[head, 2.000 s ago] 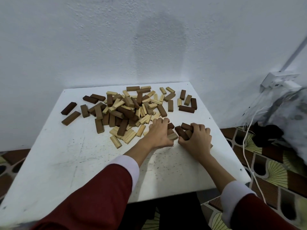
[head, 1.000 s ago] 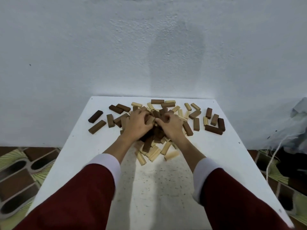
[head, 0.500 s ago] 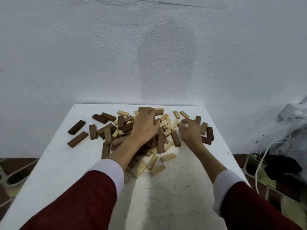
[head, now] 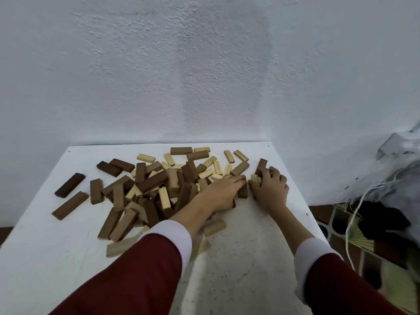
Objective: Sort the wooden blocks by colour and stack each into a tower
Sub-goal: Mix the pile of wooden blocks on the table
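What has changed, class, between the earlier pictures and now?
Both hands left the middle of the pile: the left hand and right hand now meet at its right edge, the right closing on a dark block. No tower exists; the two dark blocks at far left lie unmoved.

There are no words, numbers, labels or signs to read here — not one. The wooden blocks [head: 159, 189] are plain brown and plain pale wood, with nothing printed on them. The white table [head: 245, 264] under the blocks has only small specks and scuffs, no letters. The white wall [head: 204, 76] behind the table is bare. The red sleeves [head: 141, 276] with white cuffs show no badge or name. The patterned floor [head: 354, 237] to the right of the table has shapes only — no writing.
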Demonstrator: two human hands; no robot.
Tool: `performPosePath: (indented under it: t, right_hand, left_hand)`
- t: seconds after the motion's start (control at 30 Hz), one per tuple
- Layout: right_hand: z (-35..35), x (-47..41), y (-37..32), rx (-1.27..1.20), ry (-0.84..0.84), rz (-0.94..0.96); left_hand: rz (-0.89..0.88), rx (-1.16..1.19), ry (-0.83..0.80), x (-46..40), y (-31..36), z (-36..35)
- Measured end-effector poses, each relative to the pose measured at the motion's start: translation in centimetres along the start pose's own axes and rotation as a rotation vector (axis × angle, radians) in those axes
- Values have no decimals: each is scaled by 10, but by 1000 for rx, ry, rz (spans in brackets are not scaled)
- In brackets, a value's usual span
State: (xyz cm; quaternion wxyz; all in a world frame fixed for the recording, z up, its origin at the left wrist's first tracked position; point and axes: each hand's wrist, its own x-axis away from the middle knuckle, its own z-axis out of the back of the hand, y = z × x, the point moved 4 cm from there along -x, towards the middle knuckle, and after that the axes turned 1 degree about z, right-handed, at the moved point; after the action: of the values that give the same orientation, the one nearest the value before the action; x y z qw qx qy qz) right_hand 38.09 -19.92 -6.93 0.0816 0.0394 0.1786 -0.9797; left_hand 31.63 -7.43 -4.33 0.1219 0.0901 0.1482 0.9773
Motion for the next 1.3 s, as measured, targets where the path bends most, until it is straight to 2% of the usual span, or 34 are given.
performPosePath:
  t: [0.1,0.37,0.53,0.67,0.8,0.97,1.07,1.17,1.3]
  right_hand:
    - [1,8,-2,27,63,48]
    - [3,24,-4,87,123,12]
    - [0,30,-5,75,149,56]
    - [1,33,-3,-18,238,84]
    - [-1,37,-5,-84,301,76]
    - [4,34,-3,-325,238,-46]
    - [14,31,-14,-552,195,-118]
    - [28,36,-42,-811,174,-126]
    - [33,47,-92,-861,159,-67]
  left_hand:
    - [-33,-49,16,0,-1,3]
    - [-71,-267,38,1,2,8]
    - [-134,-226,42,0,2,9]
    - [-142,-188,-1,2,1,9]
    - [-180,-188,34,4,4,9]
    - [-215,-97,149,13,3,20]
    - [-194,-39,234,25,-5,37]
    - [-122,47,327,45,-25,62]
    - [103,343,601,93,-64,85]
